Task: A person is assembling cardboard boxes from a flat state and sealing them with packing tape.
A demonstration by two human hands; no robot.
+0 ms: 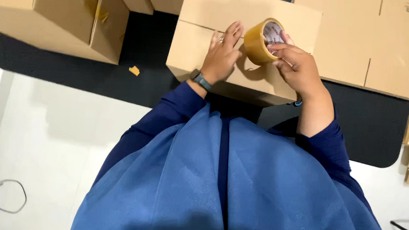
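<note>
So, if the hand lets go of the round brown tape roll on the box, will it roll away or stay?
The round brown tape roll stands on its edge on the closed cardboard box, so it would probably roll. It is a hollow ring, likely light. The right hand grips it easily, so it seems stiff.

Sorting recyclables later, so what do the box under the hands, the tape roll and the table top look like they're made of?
Box: brown cardboard, matte, with folded flaps and a seam. Tape roll: glossy tan plastic-looking film on a pale core, probably card. Table top: black and smooth with a rounded edge; material unclear.
</note>
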